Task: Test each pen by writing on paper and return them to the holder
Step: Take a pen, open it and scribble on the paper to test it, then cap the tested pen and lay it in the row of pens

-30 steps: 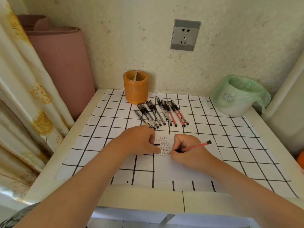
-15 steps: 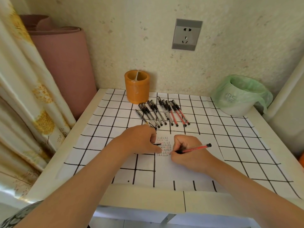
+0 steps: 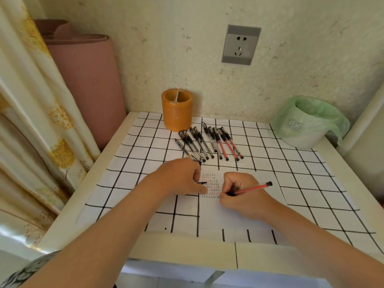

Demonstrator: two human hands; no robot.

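Pens (image 3: 208, 144) lie in a row on the gridded sheet (image 3: 291, 175) just in front of the orange holder (image 3: 177, 110), caps toward the wall, black ones to the left and 3 red ones at the right end. Laid out like this, each is easy to pick in turn. No pen shows above the holder's rim, so returning them looks mostly undone.

1 red pen (image 3: 252, 188) is in the right hand (image 3: 242, 196), pinched near its tip in a writing grip, barrel slanting up and to the right. The tip meets the paper (image 3: 228, 219) at the lower edge of a small block of red and black marks, so this pen is probably being tested now.

The left hand (image 3: 180, 179) rests on the paper beside those marks, fingers curled, most likely to keep the paper from sliding under the strokes. A short black piece pokes out from under its fingers, probably the cap (image 3: 202, 182) kept ready to go back on, though too little shows to be sure.

A bin (image 3: 305, 129) lined with a green bag stands at the back right, well apart from the pens.
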